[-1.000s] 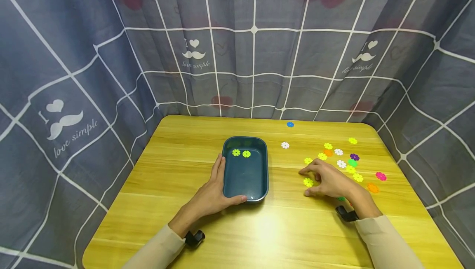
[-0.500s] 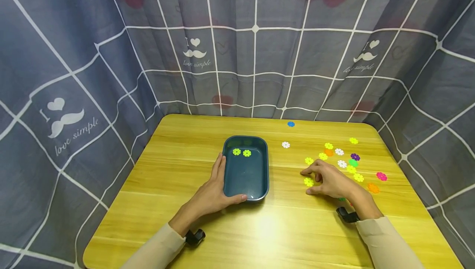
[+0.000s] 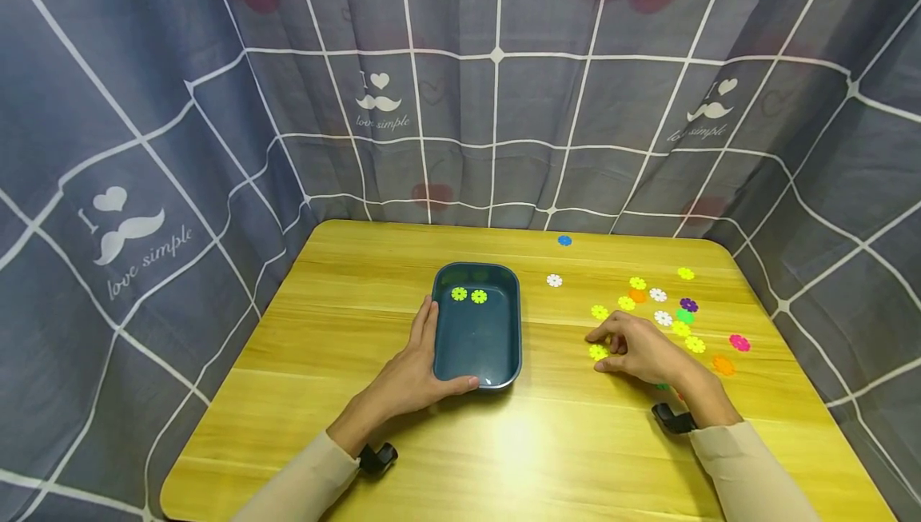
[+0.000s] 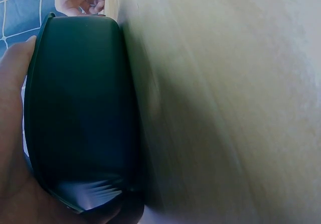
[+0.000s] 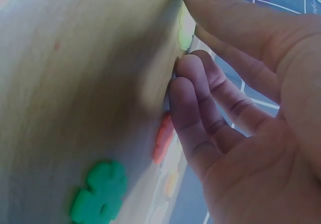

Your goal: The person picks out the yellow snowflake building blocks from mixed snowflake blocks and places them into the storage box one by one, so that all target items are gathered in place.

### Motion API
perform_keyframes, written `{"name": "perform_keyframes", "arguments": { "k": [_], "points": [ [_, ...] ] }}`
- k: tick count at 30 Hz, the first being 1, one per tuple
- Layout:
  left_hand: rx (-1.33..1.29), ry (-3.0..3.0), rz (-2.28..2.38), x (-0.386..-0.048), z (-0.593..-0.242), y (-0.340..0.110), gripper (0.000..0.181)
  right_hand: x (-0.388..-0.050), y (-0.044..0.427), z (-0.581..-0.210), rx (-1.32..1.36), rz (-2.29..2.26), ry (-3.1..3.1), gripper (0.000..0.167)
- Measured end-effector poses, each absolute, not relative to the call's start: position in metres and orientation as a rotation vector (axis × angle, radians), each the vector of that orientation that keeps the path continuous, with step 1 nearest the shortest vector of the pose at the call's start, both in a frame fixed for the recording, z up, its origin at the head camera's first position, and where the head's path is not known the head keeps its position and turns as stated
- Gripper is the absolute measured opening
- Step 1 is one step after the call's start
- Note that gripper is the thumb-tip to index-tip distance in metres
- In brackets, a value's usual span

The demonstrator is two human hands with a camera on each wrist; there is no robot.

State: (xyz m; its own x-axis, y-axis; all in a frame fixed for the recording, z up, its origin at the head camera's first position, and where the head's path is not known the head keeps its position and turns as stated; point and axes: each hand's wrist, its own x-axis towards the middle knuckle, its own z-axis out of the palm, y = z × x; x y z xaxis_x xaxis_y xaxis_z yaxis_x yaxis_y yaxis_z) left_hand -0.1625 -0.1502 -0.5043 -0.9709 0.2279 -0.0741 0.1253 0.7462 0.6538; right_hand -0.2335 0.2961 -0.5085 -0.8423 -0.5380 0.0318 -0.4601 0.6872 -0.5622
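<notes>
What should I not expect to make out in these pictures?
Head view: the green flower-shaped disc, mostly covered by the right hand.
Left wrist view: the inside of the dark teal tray, hidden by its outer wall; the left hand, cut off by the frame edge.
Right wrist view: the yellow flower-shaped disc, partly behind the thumb.

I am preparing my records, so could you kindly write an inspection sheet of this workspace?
Surface: wood-grain table, glare on its near part.
Job's things: dark blue tray holding two yellow flower discs; loose coloured discs at right.
Clutter: nothing seen.
Left grip: fingers along tray's left side, thumb at its near rim.
Right grip: thumb and forefinger either side of a yellow disc; contact unclear.
Cables: nothing seen.
Surroundings: grey-blue curtains with white grid.
</notes>
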Motion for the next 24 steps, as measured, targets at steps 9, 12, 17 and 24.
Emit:
{"name": "perform_keyframes", "arguments": {
  "k": [9,12,17,24],
  "points": [
    [0.29,2.798,1.03,-0.164,-0.5062,-0.1504,0.151,-0.2343,0.2947,-0.5091,-0.811,-0.866,2.78,0.032],
    [0.287,2.798,1.032,-0.1642,-0.5071,-0.1501,0.151,-0.2338,0.294,-0.5092,-0.785,-0.862,2.783,0.03],
    [0.284,2.795,1.042,-0.1637,-0.5069,-0.1494,0.152,-0.2331,0.2927,-0.5088,-0.763,-0.858,2.788,0.026],
    [0.289,2.803,1.037,-0.1634,-0.5065,-0.1495,0.152,-0.2318,0.292,-0.5093,-0.739,-0.861,2.774,0.023]
  ]
}}
